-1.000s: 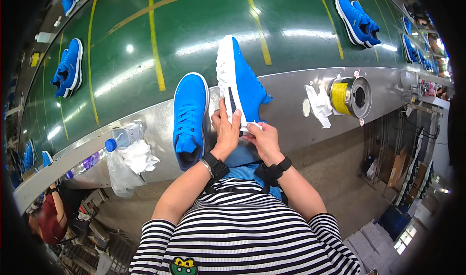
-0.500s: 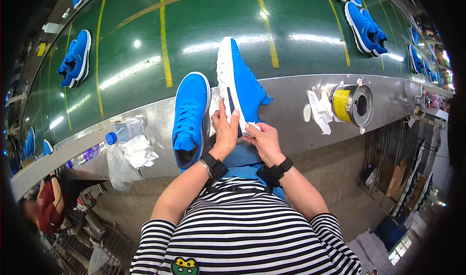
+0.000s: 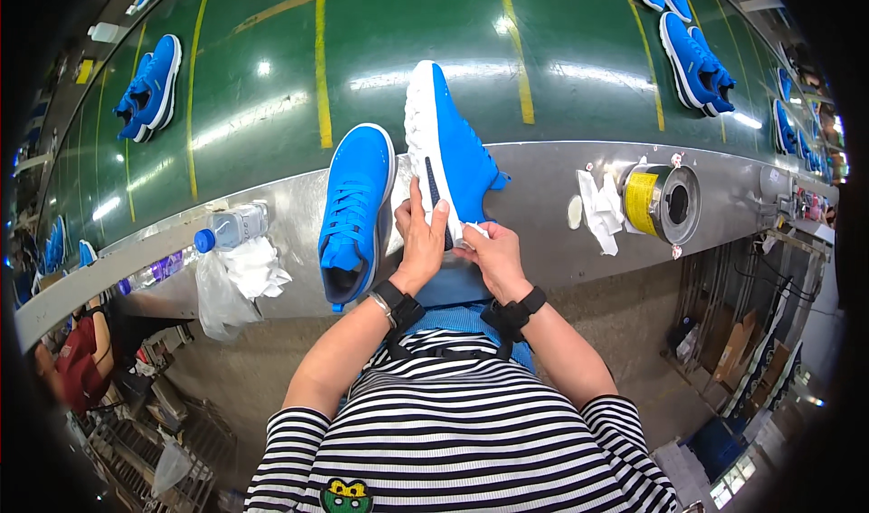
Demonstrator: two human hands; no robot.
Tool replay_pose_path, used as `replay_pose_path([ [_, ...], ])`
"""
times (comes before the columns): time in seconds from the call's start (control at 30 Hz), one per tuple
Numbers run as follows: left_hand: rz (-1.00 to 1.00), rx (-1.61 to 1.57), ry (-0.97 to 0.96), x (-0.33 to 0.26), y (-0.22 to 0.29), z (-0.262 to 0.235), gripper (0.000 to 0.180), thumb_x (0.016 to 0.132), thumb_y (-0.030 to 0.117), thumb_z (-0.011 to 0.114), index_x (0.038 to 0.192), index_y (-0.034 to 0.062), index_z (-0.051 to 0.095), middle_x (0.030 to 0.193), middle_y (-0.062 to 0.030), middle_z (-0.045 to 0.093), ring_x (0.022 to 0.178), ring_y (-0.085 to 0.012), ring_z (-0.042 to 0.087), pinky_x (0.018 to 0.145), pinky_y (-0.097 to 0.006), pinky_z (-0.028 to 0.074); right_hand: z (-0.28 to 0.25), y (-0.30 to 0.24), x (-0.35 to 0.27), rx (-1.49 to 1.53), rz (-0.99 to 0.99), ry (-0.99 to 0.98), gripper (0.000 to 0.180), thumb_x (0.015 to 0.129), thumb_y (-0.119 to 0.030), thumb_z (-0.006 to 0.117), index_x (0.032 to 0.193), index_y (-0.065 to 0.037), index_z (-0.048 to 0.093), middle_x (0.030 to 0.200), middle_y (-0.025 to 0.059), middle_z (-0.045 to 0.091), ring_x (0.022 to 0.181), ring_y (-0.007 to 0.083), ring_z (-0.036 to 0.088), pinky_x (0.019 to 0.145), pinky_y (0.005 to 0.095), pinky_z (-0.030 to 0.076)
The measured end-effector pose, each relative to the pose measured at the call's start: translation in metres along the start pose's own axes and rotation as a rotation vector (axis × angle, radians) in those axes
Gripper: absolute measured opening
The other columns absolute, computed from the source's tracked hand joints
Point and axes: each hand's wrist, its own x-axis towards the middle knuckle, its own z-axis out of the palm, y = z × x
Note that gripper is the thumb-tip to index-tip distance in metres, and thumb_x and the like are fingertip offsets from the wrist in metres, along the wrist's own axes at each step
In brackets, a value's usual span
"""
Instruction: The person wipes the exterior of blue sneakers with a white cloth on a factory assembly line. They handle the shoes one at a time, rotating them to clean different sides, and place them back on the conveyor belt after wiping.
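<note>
Two hands met on the blue shoe (image 3: 448, 147) tipped on its side at the desk's near edge, long axis running toward the far edge. Our left hand (image 3: 422, 240) clasped its heel; our right hand (image 3: 489, 249), equally near, pinched a white cloth (image 3: 474, 231) against it.

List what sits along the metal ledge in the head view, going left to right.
Water bottle → crumpled white cloth → flat blue shoe → left hand on the tilted blue shoe → right hand with a small white cloth → white rag → yellow-banded can.
</note>
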Motion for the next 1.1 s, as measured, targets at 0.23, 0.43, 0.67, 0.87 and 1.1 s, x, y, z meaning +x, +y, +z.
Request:
replay_pose_path([
  [0.23,-0.038,-0.025,-0.028,0.003,0.007,-0.002,0.068,0.090,0.044,0.040,0.138,0.0034,0.015,0.113,-0.0291,0.034,0.104,-0.0368,0.035,0.096,-0.042,0.025,-0.032,0.019,0.015,-0.611,-0.286,0.004,0.012,0.074,-0.004,0.062,0.082,0.001,0.057,0.075,0.0050,0.059,0.060,0.0107,0.055,0.054,0.0246,0.047],
  [0.43,-0.059,0.001,-0.031,-0.002,-0.017,-0.006,0.072,0.088,0.043,0.044,0.136,-0.0024,0.018,0.121,-0.0333,0.031,0.113,-0.0418,0.034,0.098,-0.042,0.027,-0.059,-0.022,-0.003,-0.621,-0.616,0.285,0.014,0.075,-0.008,0.062,0.088,-0.002,0.058,0.073,0.0015,0.056,0.066,0.0090,0.052,0.058,0.0232,0.042],
  [0.67,0.324,0.044,-0.201,-0.066,0.022,-0.090,0.051,0.084,0.020,0.057,0.127,0.0003,0.038,0.113,-0.0185,0.046,0.104,-0.0279,0.048,0.087,-0.033,0.040,-0.089,-0.037,0.014,-1.105,-1.043,0.364,0.027,0.071,-0.007,0.063,0.097,-0.003,0.057,0.096,0.0113,0.054,0.094,0.0279,0.051,0.083,0.0350,0.041],
  [0.87,0.213,-0.177,0.214,-0.093,-0.004,-0.146,0.025,0.077,0.002,0.059,0.101,0.0004,0.055,0.092,-0.0096,0.054,0.078,-0.0158,0.055,0.066,-0.025,0.046,-0.059,-0.036,0.005,-0.877,-0.531,-0.046,0.026,0.079,-0.022,0.064,0.092,0.000,0.062,0.082,0.0064,0.064,0.071,0.0120,0.058,0.063,0.0262,0.046],
  [1.1,0.003,-0.107,-0.153,-0.021,-0.065,-0.148,0.051,0.073,0.004,0.058,0.121,-0.0021,0.044,0.105,-0.0172,0.056,0.095,-0.0253,0.055,0.084,-0.032,0.043,0.000,-0.012,-0.003,-0.822,-0.503,-0.272,0.035,0.067,-0.026,0.075,0.080,0.001,0.057,0.074,0.0067,0.059,0.066,0.0134,0.053,0.060,0.0282,0.042],
])
